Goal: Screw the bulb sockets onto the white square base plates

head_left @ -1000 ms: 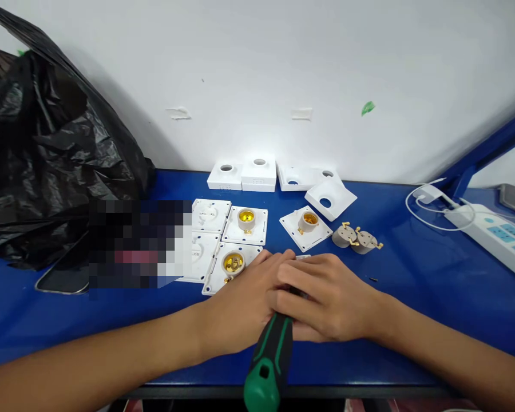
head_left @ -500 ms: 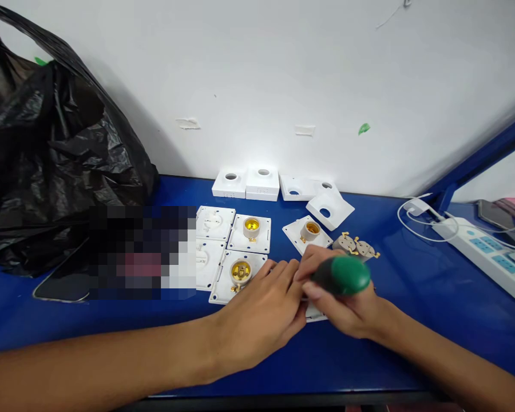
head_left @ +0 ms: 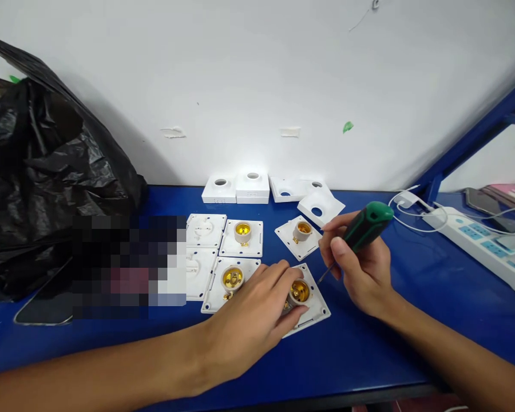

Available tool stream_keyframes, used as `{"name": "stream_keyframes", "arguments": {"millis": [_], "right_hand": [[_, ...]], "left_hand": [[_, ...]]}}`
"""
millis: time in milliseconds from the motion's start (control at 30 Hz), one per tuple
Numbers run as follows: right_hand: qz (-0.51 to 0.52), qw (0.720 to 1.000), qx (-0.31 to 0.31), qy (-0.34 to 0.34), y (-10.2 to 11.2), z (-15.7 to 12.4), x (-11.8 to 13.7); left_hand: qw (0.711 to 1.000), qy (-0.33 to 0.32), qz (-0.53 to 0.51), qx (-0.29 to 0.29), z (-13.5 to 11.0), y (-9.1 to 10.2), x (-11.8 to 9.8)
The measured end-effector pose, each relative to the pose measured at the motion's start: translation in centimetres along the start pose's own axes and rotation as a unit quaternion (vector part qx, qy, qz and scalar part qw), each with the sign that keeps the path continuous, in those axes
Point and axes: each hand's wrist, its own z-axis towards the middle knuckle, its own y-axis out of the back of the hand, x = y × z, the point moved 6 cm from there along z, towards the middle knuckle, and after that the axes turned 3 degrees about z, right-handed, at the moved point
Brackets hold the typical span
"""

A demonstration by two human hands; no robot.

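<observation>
My left hand (head_left: 257, 315) rests over a white square base plate (head_left: 315, 312), its thumb and fingers curled round the lamp socket (head_left: 299, 290) with a brass-coloured inside that sits on it. In my right hand (head_left: 364, 272) is a green and black screwdriver (head_left: 366, 226), held tilted, its thin shaft pointing down and left near the plate's right edge. Just behind stands another plate with a lamp socket (head_left: 302, 230). To the left are two more plates with sockets, one at the back (head_left: 242, 232) and one in front (head_left: 232, 278), partly behind my left hand.
White box-shaped covers (head_left: 252, 191) with round holes line the wall. Two plates without brass sockets (head_left: 203, 230) lie at left, beside a blurred-out patch. A black plastic bag (head_left: 64, 154) stands far left, a phone (head_left: 43, 303) before it. At right lies a power strip (head_left: 489, 243) with white cables.
My right hand has lifted the screwdriver away from the socket and moved right and up. The plate and socket under my left hand now show. The whole view has shifted slightly.
</observation>
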Motion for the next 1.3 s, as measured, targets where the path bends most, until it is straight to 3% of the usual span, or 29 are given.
{"name": "stream_keyframes", "arguments": {"millis": [433,667,800,1000,1300], "right_hand": [[0.106,0.991,0.004,-0.081,-0.3,0.1,0.0],[0.162,0.979,-0.032,-0.116,-0.2,0.1,0.2],[0.139,0.987,-0.009,-0.081,-0.5,-0.4,0.6],[0.06,0.997,0.028,0.025,-0.3,-1.6,1.4],[0.039,0.996,0.061,0.048,-0.7,-1.7,1.2]], "left_hand": [[0.999,-0.011,-0.047,0.014,0.1,0.1,-0.1],[0.998,-0.007,-0.052,0.038,0.2,0.2,-0.2],[0.999,-0.022,-0.041,0.018,0.2,0.3,-0.3],[0.999,-0.044,-0.025,-0.001,0.1,0.3,-0.5],[0.998,-0.057,-0.012,-0.016,0.0,0.4,-0.5]]}}
